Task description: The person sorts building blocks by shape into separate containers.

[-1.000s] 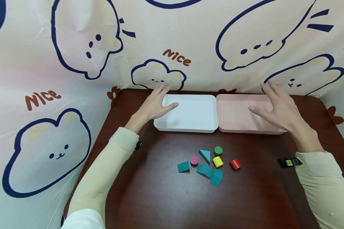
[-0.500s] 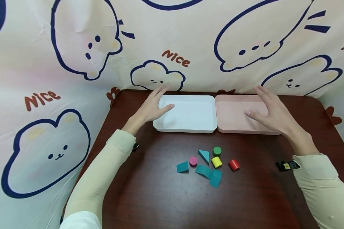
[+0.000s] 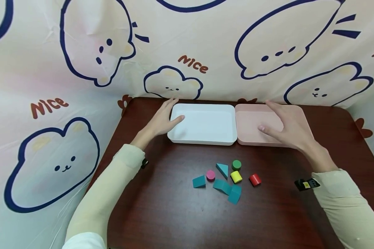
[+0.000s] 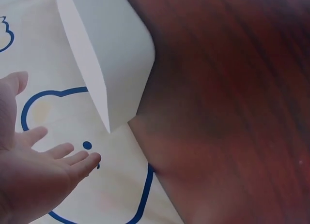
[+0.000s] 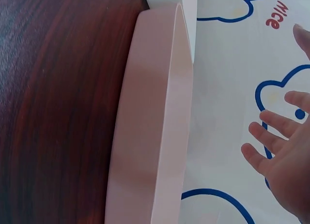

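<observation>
My left hand (image 3: pixel 159 121), fingers spread and holding nothing, hovers by the left end of a white tray (image 3: pixel 202 142). In the left wrist view the hand (image 4: pixel 48 175) is apart from the white tray's wall (image 4: pixel 121 54). Over the right part of a pink tray (image 3: pixel 249 124) is my right hand (image 3: pixel 293 128), its fingers straight and its thumb stretched out. The right wrist view has that hand (image 5: pixel 286 156) apart from the pink tray's side (image 5: pixel 140 112). Both trays stand side by side at the back of the table.
In front of the trays lie several blocks: a green cylinder (image 3: pixel 236 165), yellow block (image 3: pixel 236 177), red cylinder (image 3: pixel 255 180), pink cylinder (image 3: pixel 210 175), blue triangle (image 3: pixel 222 169) and teal pieces (image 3: pixel 199 182). A printed cloth (image 3: pixel 218 41) hangs behind the dark table (image 3: pixel 174 214).
My right hand has moved left and toward me, further over the pink tray. My left hand has drawn slightly left. The trays and blocks stay in place.
</observation>
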Demonstrator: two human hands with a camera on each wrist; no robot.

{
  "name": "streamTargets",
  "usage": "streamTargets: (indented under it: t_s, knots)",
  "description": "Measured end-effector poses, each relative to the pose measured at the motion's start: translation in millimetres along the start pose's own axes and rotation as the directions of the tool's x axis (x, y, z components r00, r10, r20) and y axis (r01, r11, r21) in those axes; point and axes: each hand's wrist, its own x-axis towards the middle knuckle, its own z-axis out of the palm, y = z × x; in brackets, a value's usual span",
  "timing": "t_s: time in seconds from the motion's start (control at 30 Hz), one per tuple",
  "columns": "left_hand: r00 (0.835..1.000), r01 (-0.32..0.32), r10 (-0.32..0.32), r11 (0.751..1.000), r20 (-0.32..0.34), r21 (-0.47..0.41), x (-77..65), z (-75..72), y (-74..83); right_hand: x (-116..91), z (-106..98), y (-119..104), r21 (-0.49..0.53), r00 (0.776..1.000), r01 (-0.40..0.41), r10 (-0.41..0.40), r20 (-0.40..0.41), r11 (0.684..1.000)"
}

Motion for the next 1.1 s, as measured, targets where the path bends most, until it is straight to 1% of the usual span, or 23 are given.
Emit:
streamTargets:
  t_s: [0.03,0.13,0.2,0.27,0.43,0.57,0.67,0.83,1.0,1.1]
  knots:
    - [1.000,0.006,-0.006,1.000,0.003,-0.006,-1.6,0.7,-0.4,-0.3,0.8,-1.5,-0.004,1.000,-0.001,0.001,0.002,1.000]
    - [1.000,0.025,-0.025,1.000,0.011,-0.010,-4.9,3.1,-3.2,-2.0,3.9,-7.3,0.077,0.997,-0.043,0.038,0.063,0.996]
    - [1.000,0.030,-0.030,0.999,0.006,-0.017,-5.7,4.9,-5.7,-3.2,6.8,-11.0,0.155,0.991,-0.089,0.072,0.111,0.984]
    - [0.999,0.042,-0.042,0.999,-0.012,-0.031,-6.5,5.9,-7.8,-4.3,9.9,-14.7,0.234,0.983,-0.135,0.101,0.155,0.963]
    - [0.995,0.068,-0.074,0.993,-0.062,-0.100,-6.8,7.8,-12.0,-5.2,17.8,-21.6,0.293,0.981,-0.142,0.095,0.169,0.945]
    - [0.995,0.075,-0.083,0.987,-0.052,-0.142,-5.4,10.9,-15.2,-7.1,24.2,-28.3,0.311,0.974,-0.167,0.107,0.201,0.936]
    - [0.995,0.086,-0.093,0.979,-0.033,-0.184,-4.4,14.4,-16.9,-7.9,29.8,-31.2,0.328,0.974,-0.156,0.091,0.206,0.932]
    - [0.992,0.117,-0.124,0.963,-0.017,-0.244,-4.0,17.1,-18.1,-8.0,38.8,-35.0,0.365,0.984,-0.094,0.031,0.177,0.926]
    - [0.984,0.167,-0.177,0.949,-0.012,-0.267,-4.2,17.5,-22.2,-9.2,45.0,-42.4,0.385,0.984,-0.085,0.018,0.176,0.919]
    - [0.980,0.194,-0.201,0.938,0.003,-0.288,-4.1,18.4,-26.0,-10.8,49.0,-47.7,0.402,0.981,-0.090,0.011,0.196,0.911]
